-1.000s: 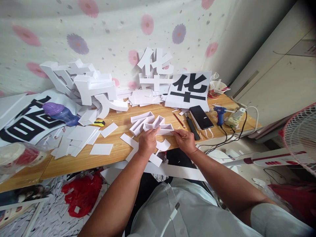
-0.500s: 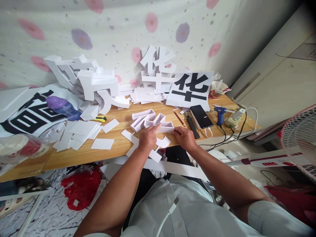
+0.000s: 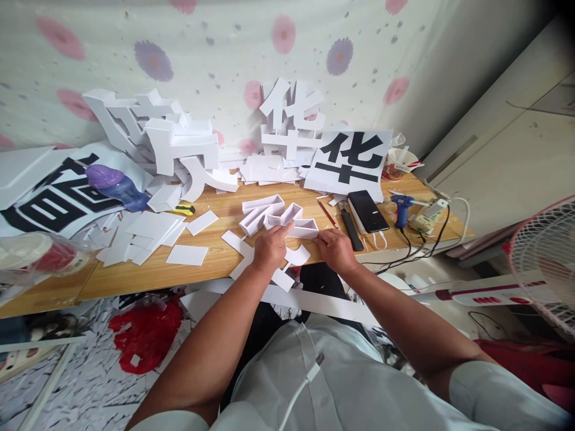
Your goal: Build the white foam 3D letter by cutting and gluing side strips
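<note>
At frame centre, your left hand point(image 3: 269, 248) and right hand point(image 3: 336, 249) pinch the white letter shell point(image 3: 279, 221), seemingly for steadiness. A glue gun point(image 3: 401, 211) sits centre-right.

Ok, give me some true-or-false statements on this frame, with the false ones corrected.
1. The left hand and right hand are both at an open-topped white piece. True.
2. The blue glue gun is left of the black phone. False: the blue glue gun is right of the black phone.
3. A sheet with a black character is beyond the black phone. True.
4. The yellow cutter is in the right hand. False: the yellow cutter lies on the table.
5. The red plastic bag is below the tabletop. True.
</note>
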Tool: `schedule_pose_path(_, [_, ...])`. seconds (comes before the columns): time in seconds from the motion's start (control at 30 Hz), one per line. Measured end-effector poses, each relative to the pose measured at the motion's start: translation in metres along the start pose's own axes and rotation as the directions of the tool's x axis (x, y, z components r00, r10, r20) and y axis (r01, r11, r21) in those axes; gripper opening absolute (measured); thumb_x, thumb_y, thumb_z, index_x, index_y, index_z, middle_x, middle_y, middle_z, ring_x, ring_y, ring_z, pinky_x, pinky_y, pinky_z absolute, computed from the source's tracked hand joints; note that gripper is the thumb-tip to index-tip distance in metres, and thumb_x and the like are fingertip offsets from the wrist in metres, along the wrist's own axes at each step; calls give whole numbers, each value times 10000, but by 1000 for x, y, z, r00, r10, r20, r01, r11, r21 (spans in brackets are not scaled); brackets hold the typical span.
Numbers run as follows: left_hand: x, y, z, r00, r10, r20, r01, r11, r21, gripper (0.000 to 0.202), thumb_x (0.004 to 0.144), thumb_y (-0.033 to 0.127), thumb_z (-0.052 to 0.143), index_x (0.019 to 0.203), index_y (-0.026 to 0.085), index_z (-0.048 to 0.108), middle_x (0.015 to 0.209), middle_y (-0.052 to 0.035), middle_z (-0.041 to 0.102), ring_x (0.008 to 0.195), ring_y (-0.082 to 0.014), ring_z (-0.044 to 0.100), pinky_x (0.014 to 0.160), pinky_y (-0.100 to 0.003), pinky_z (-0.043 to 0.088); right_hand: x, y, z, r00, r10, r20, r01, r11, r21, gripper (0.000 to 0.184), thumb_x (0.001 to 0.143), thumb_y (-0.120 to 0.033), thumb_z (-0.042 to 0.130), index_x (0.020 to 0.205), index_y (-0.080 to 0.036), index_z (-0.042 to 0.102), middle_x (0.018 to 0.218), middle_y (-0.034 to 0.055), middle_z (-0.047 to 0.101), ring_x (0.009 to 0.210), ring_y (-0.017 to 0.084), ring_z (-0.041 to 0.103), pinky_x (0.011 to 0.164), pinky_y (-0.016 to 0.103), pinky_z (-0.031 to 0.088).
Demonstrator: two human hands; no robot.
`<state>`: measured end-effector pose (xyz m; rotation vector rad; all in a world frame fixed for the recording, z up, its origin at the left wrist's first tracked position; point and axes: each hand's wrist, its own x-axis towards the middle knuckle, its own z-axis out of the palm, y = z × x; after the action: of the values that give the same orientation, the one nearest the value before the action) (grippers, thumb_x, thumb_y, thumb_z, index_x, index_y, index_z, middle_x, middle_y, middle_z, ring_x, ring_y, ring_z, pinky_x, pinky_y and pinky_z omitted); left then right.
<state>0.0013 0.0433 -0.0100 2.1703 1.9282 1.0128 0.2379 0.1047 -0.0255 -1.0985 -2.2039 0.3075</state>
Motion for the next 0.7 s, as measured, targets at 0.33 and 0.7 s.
schedule_pose_path(0.33, [0, 2, -1, 1000, -22, 8, 22, 1000, -2, 617, 938, 12, 492, 1464, 245, 716, 1104, -67, 806, 988, -213, 748, 907, -311, 599, 0, -6, 0, 1000, 4, -28, -5, 1000, -27, 248, 1017, -215, 638, 787, -242, 728, 812, 80, 763, 849, 253, 674, 832, 351, 511])
schedule_pose_path(0.7, [-2, 5, -2, 999, -30, 16, 30, 1000, -4, 596, 947, 2, 503, 1456, 226, 716, 1119, -68, 811, 1015, -215, 753, 942, -323, 603, -9, -23, -8, 999, 48, -21, -48, 998, -42, 216, 1064, -297, 572, 991, -228, 764, 886, 90, 804, 858, 261, 730, 778, 332, 519])
